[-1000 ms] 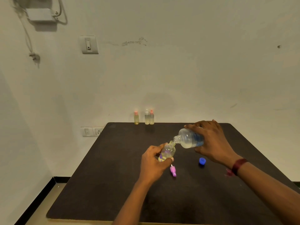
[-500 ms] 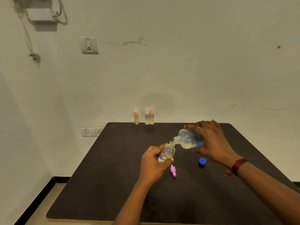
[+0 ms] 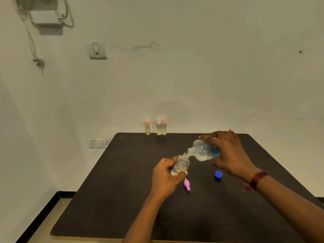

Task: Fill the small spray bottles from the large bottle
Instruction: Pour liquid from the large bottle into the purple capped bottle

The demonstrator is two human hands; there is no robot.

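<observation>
Pour under way, mid-table. Left hand (image 3: pixel 164 178) wraps small spray bottle (image 3: pixel 180 165), tilted, partly full of pale liquid. Right hand (image 3: pixel 228 155) grips big bottle (image 3: pixel 205 150) tipped left, necks touching. Purple spray top (image 3: pixel 187 185) and blue cap (image 3: pixel 218 174) lie near. Three capped bottles (image 3: pixel 158 128) at far edge look filled; this one likely last, then recap.
</observation>
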